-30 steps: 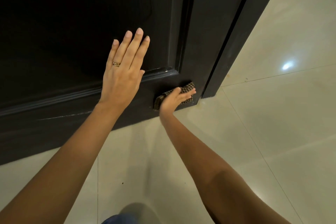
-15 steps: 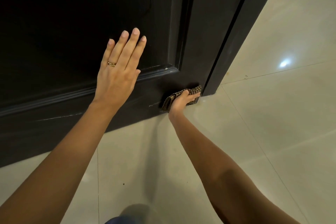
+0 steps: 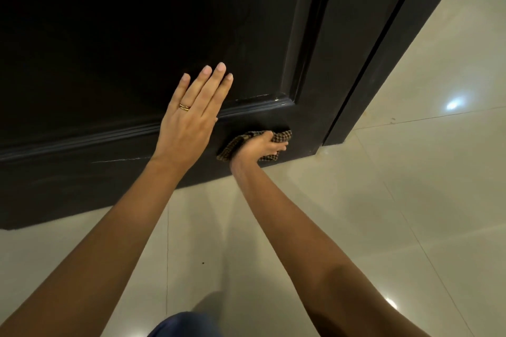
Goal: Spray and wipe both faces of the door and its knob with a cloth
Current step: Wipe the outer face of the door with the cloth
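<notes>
The dark door [image 3: 115, 44] fills the upper left, and only its lower panel and bottom rail show. My left hand [image 3: 193, 117] rests flat on the panel with straight fingers; it wears a gold ring. My right hand [image 3: 258, 148] grips a bunched brown checked cloth [image 3: 283, 135] and presses it against the bottom rail, near the door's lower right corner. The knob is out of view, and no spray bottle can be seen.
The dark door frame [image 3: 383, 63] runs diagonally at the right of the door. Glossy pale floor tiles [image 3: 397, 200] spread below and to the right, with light reflections. A thin white scratch [image 3: 117, 160] marks the bottom rail. Blue clothing [image 3: 186, 325] shows at the lower edge.
My right hand slid the cloth right toward the door's edge, then back left along the bottom rail. My left hand has stayed flat on the panel.
</notes>
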